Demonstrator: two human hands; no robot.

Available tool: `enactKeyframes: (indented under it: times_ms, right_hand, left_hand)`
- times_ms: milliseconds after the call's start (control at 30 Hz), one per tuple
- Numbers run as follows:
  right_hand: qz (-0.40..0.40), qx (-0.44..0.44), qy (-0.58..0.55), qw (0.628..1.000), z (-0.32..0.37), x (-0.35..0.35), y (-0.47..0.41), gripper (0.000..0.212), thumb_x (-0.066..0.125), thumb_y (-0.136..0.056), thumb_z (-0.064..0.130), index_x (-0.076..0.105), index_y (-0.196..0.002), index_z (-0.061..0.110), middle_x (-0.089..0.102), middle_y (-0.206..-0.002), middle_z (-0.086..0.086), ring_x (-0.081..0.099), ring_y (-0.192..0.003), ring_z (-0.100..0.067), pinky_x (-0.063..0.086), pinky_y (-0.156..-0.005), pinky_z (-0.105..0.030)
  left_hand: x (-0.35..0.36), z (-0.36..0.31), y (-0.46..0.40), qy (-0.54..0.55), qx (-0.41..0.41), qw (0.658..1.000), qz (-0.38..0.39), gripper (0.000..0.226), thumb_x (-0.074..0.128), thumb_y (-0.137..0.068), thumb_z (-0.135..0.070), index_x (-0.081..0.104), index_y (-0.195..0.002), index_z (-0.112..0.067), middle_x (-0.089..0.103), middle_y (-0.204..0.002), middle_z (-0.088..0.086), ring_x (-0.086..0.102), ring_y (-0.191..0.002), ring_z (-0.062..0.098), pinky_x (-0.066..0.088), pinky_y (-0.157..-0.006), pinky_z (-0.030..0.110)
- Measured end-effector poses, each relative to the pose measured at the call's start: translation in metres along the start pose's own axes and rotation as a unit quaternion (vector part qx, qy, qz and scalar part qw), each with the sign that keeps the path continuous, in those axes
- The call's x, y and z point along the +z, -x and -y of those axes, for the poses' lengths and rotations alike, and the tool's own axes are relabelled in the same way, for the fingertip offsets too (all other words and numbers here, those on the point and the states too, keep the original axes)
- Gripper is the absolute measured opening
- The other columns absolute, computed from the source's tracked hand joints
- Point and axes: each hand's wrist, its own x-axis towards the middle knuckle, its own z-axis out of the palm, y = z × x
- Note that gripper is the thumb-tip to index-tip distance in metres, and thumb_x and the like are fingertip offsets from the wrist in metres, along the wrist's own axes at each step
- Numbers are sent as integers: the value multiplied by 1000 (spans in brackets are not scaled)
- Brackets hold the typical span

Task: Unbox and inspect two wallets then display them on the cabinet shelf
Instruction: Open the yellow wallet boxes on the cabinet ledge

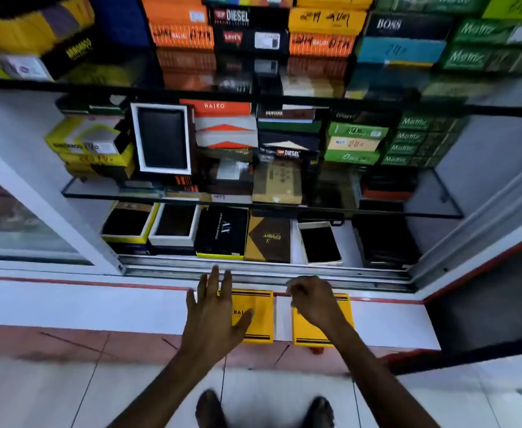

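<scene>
On the white ledge in front of the open cabinet we've got two yellow boxes side by side, a narrow strip of bare ledge between them. Left yellow box shows partial lettering "BAL" on the lid; right yellow box has dark stripes along its near edge. Both lids look closed.

Our left hand is spread wide, fingers extended, palm down, covering the left edge of the left box, thumb across the lid. Not gripping anything; whether it touches the lid, we can't tell.

Our right hand is loosely curled, fingers bent inward, sitting over the far half of the right box. Contact with the box unclear, motion blur on the knuckles. No visible grasp.

Just past the hands, the sliding-door track, then the bottom cabinet shelf with a row of open and closed wallet boxes. Glass shelf above it carries more stacked boxes. Our two feet are visible on the tiled floor below.
</scene>
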Motion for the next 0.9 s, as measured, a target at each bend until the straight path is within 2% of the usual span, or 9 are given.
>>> enactKeyframes:
  times_ms: [67,133,267,333,400,533,667,800,900]
  right_hand:
    - [47,64,-35,996,-9,12,-10,29,48,-91,8,73,-76,3,74,-85,-13,73,-85,-36,55,-76,-38]
    - [94,131,-55,985,-17,26,-20,34,49,-92,18,73,-83,-4,77,-90,-22,75,-81,-34,61,-80,-41]
    - [144,137,-35,979,-41,51,-42,30,51,-86,30,72,-80,9,77,-91,-14,74,-87,-30,58,-89,-51]
    - [137,183,-95,969,-45,53,-48,28,48,-85,36,65,-86,14,74,-102,-16,70,-97,-35,55,-94,-53]
    - [125,233,-165,950,-37,51,-49,39,42,-88,43,65,-89,11,74,-96,-17,71,-89,-34,57,-93,-53]
    - [134,300,-245,912,-22,45,-47,58,30,-102,38,64,-113,-7,71,-102,-20,70,-92,-34,59,-75,-35]
    - [161,311,-275,895,-18,40,-41,59,23,-104,37,57,-125,-6,64,-118,-23,62,-116,-39,50,-92,-38]
    - [153,293,-286,900,-24,45,-40,54,28,-103,38,64,-116,1,67,-102,-17,64,-96,-31,53,-75,-31]
    - [138,262,-249,922,-29,52,-39,38,46,-97,35,65,-106,5,70,-101,-16,68,-91,-30,58,-77,-37]
  left_hand:
    - [13,-4,-2,37,-64,995,60,95,32,-77,-73,34,-148,-11,33,-157,17,38,-139,40,42,-104,59]
    - [28,-8,0,42,-97,992,68,102,32,-73,-78,32,-148,-10,36,-154,16,43,-134,39,46,-99,56]
    - [43,-21,-3,52,-130,987,76,119,38,-59,-90,27,-146,-10,39,-147,14,48,-122,37,49,-91,52]
    - [47,-26,-4,54,-152,984,79,130,39,-48,-95,25,-145,-10,36,-147,15,46,-123,37,48,-92,53]
    - [52,-31,-4,50,-163,982,75,134,40,-42,-97,27,-143,-10,35,-146,16,44,-123,38,46,-92,53]
    - [57,-36,-7,76,-174,980,58,129,50,-39,-89,31,-138,-9,37,-143,20,43,-119,40,45,-91,52]
    - [59,-30,-7,123,-184,972,74,124,57,-35,-82,33,-136,-15,38,-142,14,42,-121,38,46,-94,50]
    - [51,-13,-9,263,-187,944,74,112,69,-35,-72,40,-131,-20,49,-136,7,44,-125,33,48,-97,48]
    - [30,2,-10,409,-194,889,73,86,68,-38,-60,47,-114,-27,58,-108,-6,55,-103,20,50,-78,29]
